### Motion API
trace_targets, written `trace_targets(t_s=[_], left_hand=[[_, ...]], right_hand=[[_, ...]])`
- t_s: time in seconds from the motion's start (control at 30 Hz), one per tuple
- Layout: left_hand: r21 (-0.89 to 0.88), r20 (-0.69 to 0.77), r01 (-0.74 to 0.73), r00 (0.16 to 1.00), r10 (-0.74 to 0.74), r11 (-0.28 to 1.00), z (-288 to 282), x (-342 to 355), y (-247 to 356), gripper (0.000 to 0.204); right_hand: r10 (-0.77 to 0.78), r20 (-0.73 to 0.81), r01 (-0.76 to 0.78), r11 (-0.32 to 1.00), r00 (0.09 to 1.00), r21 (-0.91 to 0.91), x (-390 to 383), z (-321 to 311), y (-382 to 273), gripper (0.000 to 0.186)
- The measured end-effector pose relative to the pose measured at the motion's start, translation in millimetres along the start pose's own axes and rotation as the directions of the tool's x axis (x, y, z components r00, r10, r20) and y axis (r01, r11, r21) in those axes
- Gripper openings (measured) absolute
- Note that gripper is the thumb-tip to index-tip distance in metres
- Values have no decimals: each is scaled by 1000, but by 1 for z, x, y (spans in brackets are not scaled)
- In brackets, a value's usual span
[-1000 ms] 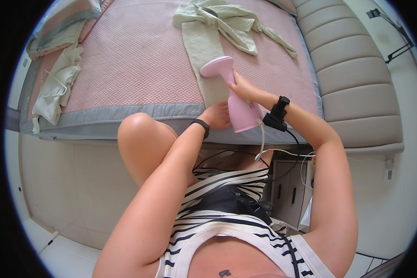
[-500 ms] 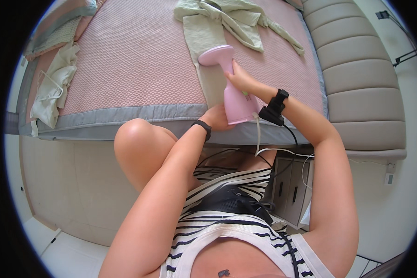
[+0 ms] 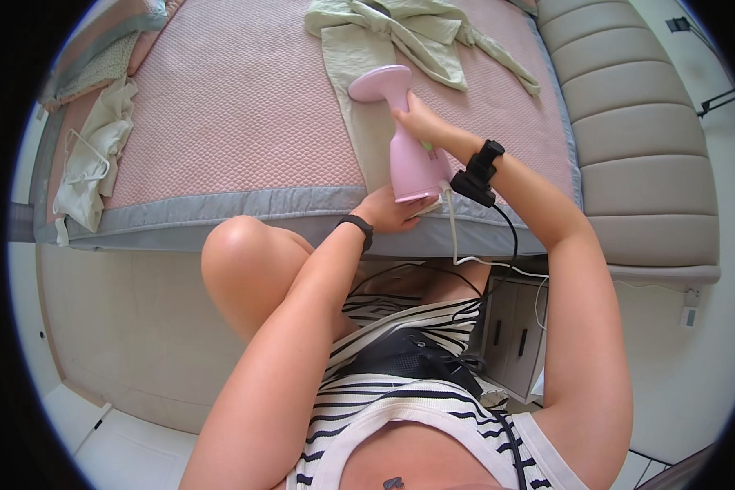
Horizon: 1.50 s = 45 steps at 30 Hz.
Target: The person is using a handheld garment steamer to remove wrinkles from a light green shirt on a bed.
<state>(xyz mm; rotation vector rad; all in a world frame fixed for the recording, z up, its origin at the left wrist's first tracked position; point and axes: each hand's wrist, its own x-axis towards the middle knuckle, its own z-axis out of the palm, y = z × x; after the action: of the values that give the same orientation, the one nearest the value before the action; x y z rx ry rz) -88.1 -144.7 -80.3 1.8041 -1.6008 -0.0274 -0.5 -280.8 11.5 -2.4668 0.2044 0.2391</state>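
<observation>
A pink handheld garment steamer (image 3: pixel 416 167) is gripped round its neck by my right hand (image 3: pixel 419 118). Its wide oval head is over the long, narrow part of a pale green garment (image 3: pixel 359 65) lying on the bed, and its base points toward me. My left hand (image 3: pixel 388 211) is at the bed's near edge, by the lower end of that cloth and just under the steamer's base. Its fingers reach out to the right, partly covered by the base, and I see nothing gripped in them. A white cord (image 3: pixel 454 237) hangs from the steamer.
The bed has a pink quilted cover (image 3: pixel 245 98) with a grey border. A white cloth (image 3: pixel 82 192) with a white hanger (image 3: pixel 98 167) lies at left. At right stand a padded beige headboard (image 3: pixel 637 139) and a bedside cabinet (image 3: pixel 514 331). Black cables cross my lap.
The steamer has risen slightly away from me in my right hand, and its base has lifted off my left fingers, so more of them show. My left hand stays nearly in place.
</observation>
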Motion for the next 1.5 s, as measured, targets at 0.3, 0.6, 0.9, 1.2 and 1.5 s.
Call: trace_targets(t_s=[0.3,0.6,0.9,1.2,1.5], left_hand=[[204,-37,-150,986,160,967,6,3,-5,56],[204,28,-121,993,118,971,10,4,-9,58],[244,30,-179,984,177,953,5,11,-11,55],[312,136,-397,918,373,863,-6,14,-31,45],[248,147,-284,956,254,926,-1,8,-17,53]], right_hand=[[34,-67,-37,998,997,-58,33,4,1,45],[83,-83,-88,994,993,-61,45,5,-6,48],[32,-107,-38,998,994,-53,44,4,-5,50],[49,-52,-47,998,997,35,44,7,-16,47],[87,-105,-84,996,991,41,49,8,0,47]])
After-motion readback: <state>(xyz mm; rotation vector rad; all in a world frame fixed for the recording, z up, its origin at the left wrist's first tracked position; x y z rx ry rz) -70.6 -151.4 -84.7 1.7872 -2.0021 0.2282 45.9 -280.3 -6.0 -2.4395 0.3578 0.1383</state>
